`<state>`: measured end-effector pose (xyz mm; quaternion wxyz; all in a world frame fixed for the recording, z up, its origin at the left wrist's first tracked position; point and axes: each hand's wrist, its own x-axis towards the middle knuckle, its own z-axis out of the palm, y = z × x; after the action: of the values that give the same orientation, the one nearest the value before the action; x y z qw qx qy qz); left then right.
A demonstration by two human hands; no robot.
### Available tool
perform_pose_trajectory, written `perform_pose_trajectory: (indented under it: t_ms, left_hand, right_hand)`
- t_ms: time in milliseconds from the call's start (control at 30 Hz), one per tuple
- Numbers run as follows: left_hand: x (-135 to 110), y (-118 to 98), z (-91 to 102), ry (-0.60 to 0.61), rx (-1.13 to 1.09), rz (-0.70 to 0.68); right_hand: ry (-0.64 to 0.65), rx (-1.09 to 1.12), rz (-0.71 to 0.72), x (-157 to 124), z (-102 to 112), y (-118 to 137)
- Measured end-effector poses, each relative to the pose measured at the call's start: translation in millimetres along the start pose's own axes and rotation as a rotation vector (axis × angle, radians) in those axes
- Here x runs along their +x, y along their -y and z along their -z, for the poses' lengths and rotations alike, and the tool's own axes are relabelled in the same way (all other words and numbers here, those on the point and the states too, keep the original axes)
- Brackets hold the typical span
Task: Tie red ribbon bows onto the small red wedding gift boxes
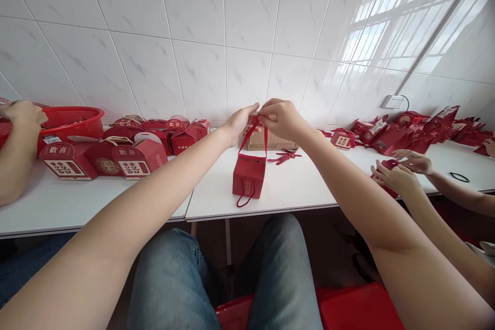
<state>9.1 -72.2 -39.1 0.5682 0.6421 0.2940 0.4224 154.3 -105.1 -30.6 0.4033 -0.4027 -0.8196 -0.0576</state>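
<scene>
In the head view, a red ribbon [266, 142] rises in two strands from a small red gift box [247, 178]. The box sits near the table's front edge, with a dark red cord loop [245, 201] hanging on its front. My left hand [240, 122] is closed around one end of the ribbon above the box. Right beside it, my right hand [284, 117] pinches the ribbon with thumb and fingertips. The two hands nearly touch, and the exact grip between the fingers is partly hidden. Behind them lies a brown cardboard box [273, 140].
Loose red ribbons [285, 157] lie beside the cardboard box. Several finished-looking red boxes [102, 160] line the left, near a red basket [73, 118] and another person's arm [23, 149]. At right, a co-worker's hands [402, 167] hold red material before piled red boxes [406, 129].
</scene>
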Motion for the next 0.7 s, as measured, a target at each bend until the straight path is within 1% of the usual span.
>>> perform_pose_trajectory:
  t_ms: [67,133,333,500,600,700]
  left_hand:
    - [0.5,-2.6,-3.5,0.078,-0.086,-0.007]
    - [1.1,-3.4,-5.2,0.085,-0.136,0.008]
    - [2.8,-0.8,-3.9,0.027,-0.172,0.095]
    - [3.8,4.3,-5.4,-0.017,-0.246,0.124]
    - [7.3,7.9,-5.3,-0.071,-0.287,0.147]
    - [12.3,11.5,-0.2,-0.14,-0.3,0.171]
  right_hand:
    - [-0.019,-0.026,0.075,-4.2,-4.8,-2.5]
    - [-0.034,-0.035,0.108,-8.8,-8.0,-4.6]
    - [-0.088,-0.013,0.13,-19.4,-12.9,-11.6]
    - [-0.136,0.009,0.133,-25.4,-18.8,-21.3]
    - [-0.171,0.046,0.098,-29.1,-20.7,-23.6]
    - [-0.177,0.097,0.055,-35.2,-21.6,-21.4]
